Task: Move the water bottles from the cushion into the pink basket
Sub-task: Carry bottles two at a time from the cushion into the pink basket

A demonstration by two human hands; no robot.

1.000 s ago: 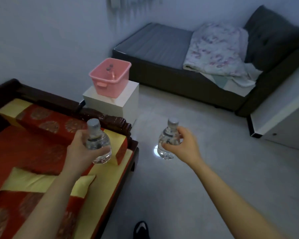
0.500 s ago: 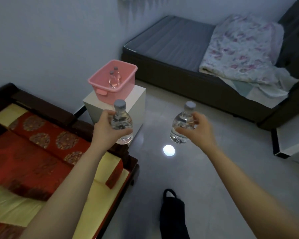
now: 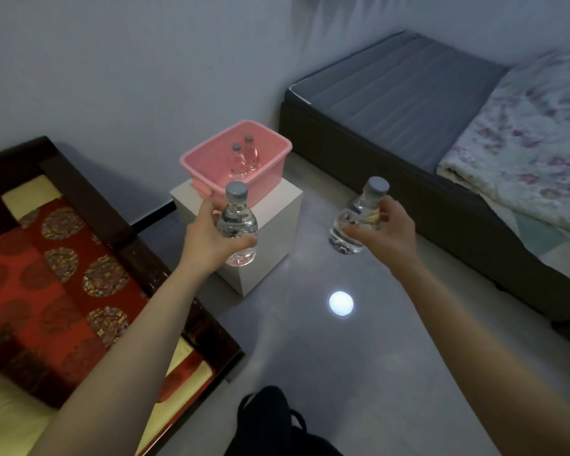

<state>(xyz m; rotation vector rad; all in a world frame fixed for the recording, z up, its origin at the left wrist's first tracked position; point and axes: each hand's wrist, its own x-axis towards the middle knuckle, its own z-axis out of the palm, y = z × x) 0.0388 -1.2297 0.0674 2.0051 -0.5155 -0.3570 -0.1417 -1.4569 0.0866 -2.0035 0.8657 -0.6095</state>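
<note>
Head view is showing two bottles (image 3: pixel 244 158) already standing in the pink basket (image 3: pixel 270 166); left hand (image 3: pixel 211 241) and right hand (image 3: pixel 384 230) are each gripping another water bottle (image 3: pixel 237 225), nearing it.

Your left hand (image 3: pixel 211 240) wraps a clear water bottle (image 3: pixel 237 225) upright, fingers (image 3: pixel 241 242) curled across its lower body, grey cap above them. Your right hand (image 3: pixel 380 230) grips a second water bottle (image 3: pixel 354 222), tilted, its cap leaning away from your fingers. Just beyond your left fingers, the pink basket (image 3: pixel 270 159) sits on a white cube stand (image 3: pixel 267 255), two bottles (image 3: pixel 244 156) standing inside. The red patterned cushion (image 3: pixel 53 274) lies behind your left fingers, beside the forearm.
</note>
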